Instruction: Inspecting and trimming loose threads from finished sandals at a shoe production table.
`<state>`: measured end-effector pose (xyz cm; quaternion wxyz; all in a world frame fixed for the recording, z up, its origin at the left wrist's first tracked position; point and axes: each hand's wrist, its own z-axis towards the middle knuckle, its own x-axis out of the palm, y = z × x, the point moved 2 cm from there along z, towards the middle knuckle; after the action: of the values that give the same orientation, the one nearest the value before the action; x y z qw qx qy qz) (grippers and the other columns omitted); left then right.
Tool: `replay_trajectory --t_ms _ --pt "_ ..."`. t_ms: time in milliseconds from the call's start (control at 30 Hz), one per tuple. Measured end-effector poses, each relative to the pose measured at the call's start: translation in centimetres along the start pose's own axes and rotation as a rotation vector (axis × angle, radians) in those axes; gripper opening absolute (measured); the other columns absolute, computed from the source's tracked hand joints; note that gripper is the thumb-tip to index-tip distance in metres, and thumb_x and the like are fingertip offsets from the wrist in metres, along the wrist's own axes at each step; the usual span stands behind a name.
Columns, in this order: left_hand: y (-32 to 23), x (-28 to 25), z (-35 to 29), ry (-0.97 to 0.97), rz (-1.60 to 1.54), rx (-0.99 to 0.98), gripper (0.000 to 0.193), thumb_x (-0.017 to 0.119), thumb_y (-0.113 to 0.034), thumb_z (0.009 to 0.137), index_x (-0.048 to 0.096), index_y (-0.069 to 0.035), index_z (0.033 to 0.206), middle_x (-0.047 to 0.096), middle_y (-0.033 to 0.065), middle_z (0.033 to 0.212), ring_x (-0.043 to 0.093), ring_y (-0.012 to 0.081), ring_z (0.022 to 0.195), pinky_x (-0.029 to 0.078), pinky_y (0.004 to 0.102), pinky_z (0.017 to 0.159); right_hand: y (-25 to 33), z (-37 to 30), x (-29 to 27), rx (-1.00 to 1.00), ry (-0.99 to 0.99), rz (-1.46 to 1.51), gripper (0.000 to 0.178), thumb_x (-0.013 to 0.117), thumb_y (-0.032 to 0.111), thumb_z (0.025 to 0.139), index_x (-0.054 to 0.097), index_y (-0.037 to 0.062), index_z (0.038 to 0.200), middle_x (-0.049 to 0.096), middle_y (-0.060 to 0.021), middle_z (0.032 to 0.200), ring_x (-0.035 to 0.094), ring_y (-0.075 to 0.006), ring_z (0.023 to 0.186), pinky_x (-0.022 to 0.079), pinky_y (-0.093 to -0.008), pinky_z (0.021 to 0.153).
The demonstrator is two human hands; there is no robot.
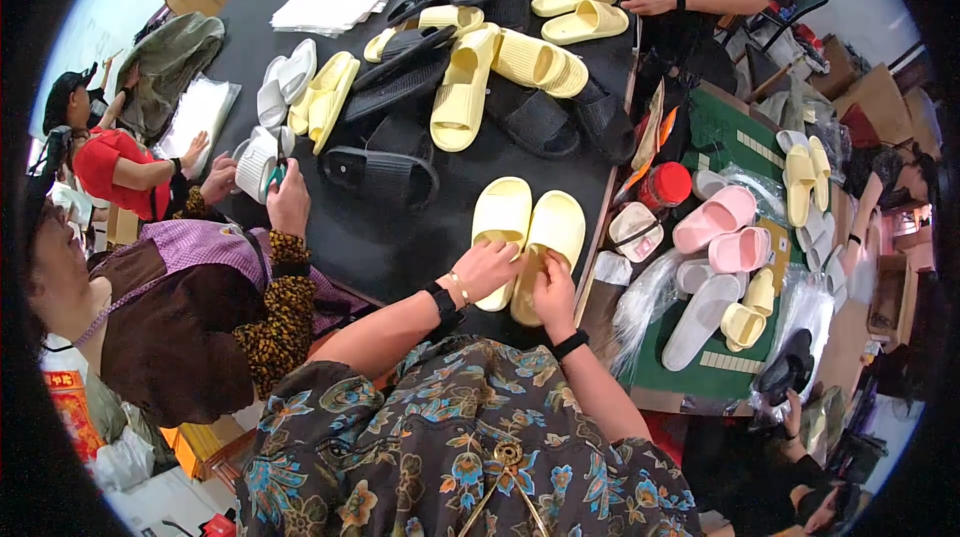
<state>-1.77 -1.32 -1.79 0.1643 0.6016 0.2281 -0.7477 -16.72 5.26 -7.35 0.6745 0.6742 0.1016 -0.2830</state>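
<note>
Side by side at the near edge of the black table lie a left pale yellow slide slipper (502,205) and a right pale yellow slide slipper (557,221). My left hand (486,271) is over the strap of the left one, fingers bent and closed on it. On the right slipper, my right hand (553,289) grips near the strap with fingers curled together. My hands partly cover both straps, and the exact hold of the fingertips is hidden.
Yellow slippers (465,92) and black slippers (385,177) crowd the black table (330,227) beyond. At left, a co-worker holds scissors (278,172) and a white slipper (256,165). To the right, a green-topped table (655,367) carries pink slippers (715,220) and a red-lidded jar (668,185).
</note>
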Motion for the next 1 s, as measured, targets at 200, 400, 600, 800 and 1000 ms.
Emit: replay_trajectory --t_ms 200,400,600,800,1000 --pt "-0.2 -0.1 -0.6 -0.034 -0.084 -0.038 0.012 0.058 -0.017 0.070 0.067 -0.013 0.077 0.055 0.0038 0.090 0.054 0.0204 0.089 0.048 0.0329 0.075 -0.3 -0.1 -0.2 0.030 0.009 0.084 0.029 0.048 0.005 0.083 0.057 -0.0054 0.109 0.054 -0.0215 0.116 0.053 -0.0360 0.107 0.042 -0.0388 0.093" --pt "-1.3 -1.4 -2.8 -0.286 -0.418 -0.388 0.009 0.068 -0.015 0.076 0.071 -0.010 0.082 0.063 0.0067 0.100 0.058 0.0246 0.091 0.048 0.0334 0.078 -0.3 -0.2 -0.7 0.046 -0.006 0.094 0.025 0.050 0.006 0.084 0.058 -0.0021 0.106 0.055 -0.0188 0.115 0.056 -0.0337 0.102 0.047 -0.0362 0.084" --pt "-0.5 1.7 -5.3 0.001 -1.275 -1.003 0.027 0.054 -0.024 0.092 0.065 -0.001 0.085 0.064 0.0051 0.075 0.060 0.0123 0.063 0.047 0.0235 0.056 0.3 -0.4 -0.8 0.042 0.024 0.124 0.024 0.053 0.008 0.084 0.058 -0.0014 0.105 0.054 -0.0188 0.115 0.055 -0.0349 0.103 0.046 -0.0369 0.085" --pt "0.3 3.6 -3.4 0.235 -1.445 -1.151 0.033 0.049 -0.028 0.094 0.060 -0.002 0.077 0.057 0.0019 0.065 0.052 0.0097 0.052 0.042 0.0232 0.046 0.6 -0.9 -1.1 -0.092 0.031 0.024 0.025 0.055 0.008 0.082 0.060 -0.0009 0.105 0.056 -0.0207 0.114 0.054 -0.0353 0.107 0.045 -0.0376 0.089" --pt "2.4 5.9 -1.8 0.319 -1.456 -1.149 0.031 0.055 -0.027 0.090 0.061 -0.002 0.074 0.053 0.0013 0.060 0.046 0.0104 0.046 0.038 0.0244 0.042 0.1 -1.1 -0.8 -0.170 0.094 -0.039 0.024 0.055 0.006 0.082 0.058 0.0003 0.105 0.051 -0.0215 0.120 0.052 -0.0366 0.109 0.045 -0.0389 0.091"
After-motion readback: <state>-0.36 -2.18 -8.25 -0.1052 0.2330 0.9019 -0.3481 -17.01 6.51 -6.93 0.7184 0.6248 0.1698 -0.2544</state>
